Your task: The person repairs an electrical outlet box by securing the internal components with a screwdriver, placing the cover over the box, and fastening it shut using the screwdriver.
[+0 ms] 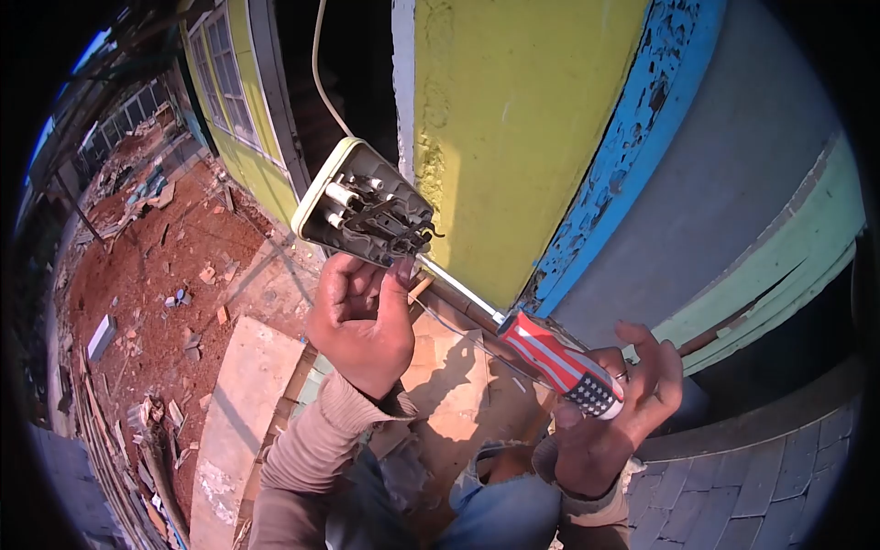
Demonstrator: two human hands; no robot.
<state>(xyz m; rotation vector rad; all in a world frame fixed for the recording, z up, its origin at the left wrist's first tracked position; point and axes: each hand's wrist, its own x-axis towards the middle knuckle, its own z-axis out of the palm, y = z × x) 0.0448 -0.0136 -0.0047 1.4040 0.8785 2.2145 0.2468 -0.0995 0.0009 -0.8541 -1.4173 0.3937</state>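
We pinch the open plastic housing (316, 197) at its lower edge with our left hand (362, 321), fingers closed, seemingly to steady it with its inner parts facing us. It hangs tilted just left of the yellow wall (513, 119), a pale cable (321, 73) rising behind it. Our right hand (619, 417) loosely grips the screwdriver (559, 365), other fingers spread, likely for light control; its shaft points at the housing's near corner. We cannot tell whether its tip touches.
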